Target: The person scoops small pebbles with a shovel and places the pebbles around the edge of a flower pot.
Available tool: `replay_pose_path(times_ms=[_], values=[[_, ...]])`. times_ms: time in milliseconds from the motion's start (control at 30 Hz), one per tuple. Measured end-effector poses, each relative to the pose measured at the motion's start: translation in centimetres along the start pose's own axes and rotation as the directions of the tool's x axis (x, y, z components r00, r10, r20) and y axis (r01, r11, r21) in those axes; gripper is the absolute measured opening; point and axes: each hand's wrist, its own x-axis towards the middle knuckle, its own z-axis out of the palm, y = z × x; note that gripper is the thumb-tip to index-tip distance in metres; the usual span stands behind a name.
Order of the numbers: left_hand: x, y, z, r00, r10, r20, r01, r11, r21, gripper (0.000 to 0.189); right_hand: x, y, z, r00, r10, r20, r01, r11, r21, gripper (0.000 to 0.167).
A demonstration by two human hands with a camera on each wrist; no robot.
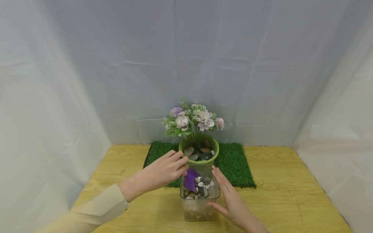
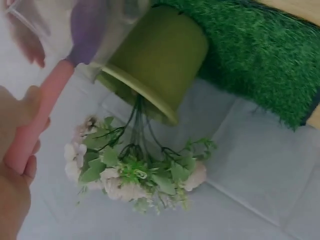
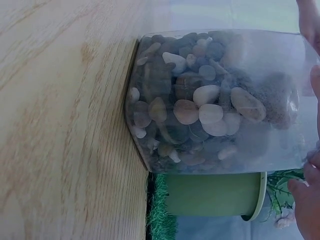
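Note:
My left hand [image 1: 166, 170] grips the pink handle [image 2: 42, 112] of a small trowel. Its purple blade [image 1: 190, 179] dips into a clear plastic container [image 1: 199, 210]. Pebbles [image 3: 210, 112] of white, brown and grey fill much of that container. Against the container's right side, near the rim, lies my right hand [image 1: 233, 202] with its fingers extended and thumb spread. Directly behind stands a green flowerpot [image 2: 160, 55] with larger stones [image 1: 205, 156] inside. Artificial flowers [image 1: 201, 118] in pink, white and purple rise from the pot.
A mat of artificial grass [image 1: 236, 165] lies under the pot. Everything stands on a light wood-grain table [image 1: 285, 194]. Pale sheeting [image 1: 145, 64] hangs behind the table and along both sides.

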Motion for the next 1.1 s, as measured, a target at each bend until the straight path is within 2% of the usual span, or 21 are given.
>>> replay_pose_path(times_ms=[100,200,400,500,600,667,767,800,933,1100], values=[[0.3,0.4,0.0,0.999,-0.035,0.037,0.036,0.999,-0.016,0.016,0.0,0.0,0.0,1.0,0.003,0.007,-0.003,1.0,-0.006,0.096],[0.8,0.7,-0.9,0.99,-0.1,0.098,0.101,0.995,0.001,0.018,0.0,0.1,0.0,1.0,-0.009,-0.002,0.009,1.0,-0.006,0.096],[2.1,1.4,-2.4,0.95,-0.242,0.198,0.218,0.966,0.137,0.029,0.0,0.2,0.0,1.0,-0.003,-0.006,0.003,1.0,-0.001,0.096],[2.5,2.2,-2.3,0.93,-0.278,0.239,0.231,0.951,0.206,0.021,0.0,0.2,0.0,1.0,0.01,0.002,-0.01,1.0,-0.012,0.096],[2.6,2.6,-1.7,0.924,-0.288,0.25,0.23,0.944,0.239,0.022,-0.1,0.1,0.0,1.0,0.014,0.007,-0.014,1.0,-0.021,0.095],[2.4,2.5,-1.1,0.929,-0.289,0.232,0.241,0.946,0.216,0.026,-0.1,0.1,0.0,1.0,0.014,0.007,-0.014,1.0,-0.022,0.095],[2.0,1.9,-0.3,0.931,-0.299,0.208,0.281,0.953,0.113,0.028,-0.1,0.1,0.0,1.0,0.015,0.007,-0.015,1.0,-0.015,0.095],[1.8,1.6,0.0,0.93,-0.302,0.208,0.293,0.953,0.071,0.024,-0.1,0.1,0.0,1.0,0.015,0.007,-0.014,1.0,-0.012,0.095],[1.4,0.7,1.1,0.923,-0.323,0.208,0.345,0.935,-0.08,0.015,-0.2,0.2,0.1,1.0,0.0,0.0,0.0,1.0,-0.01,0.094],[1.3,0.4,1.6,0.929,-0.319,0.189,0.353,0.917,-0.185,0.012,-0.1,0.3,0.1,1.0,-0.012,-0.005,0.012,1.0,-0.009,0.094]])
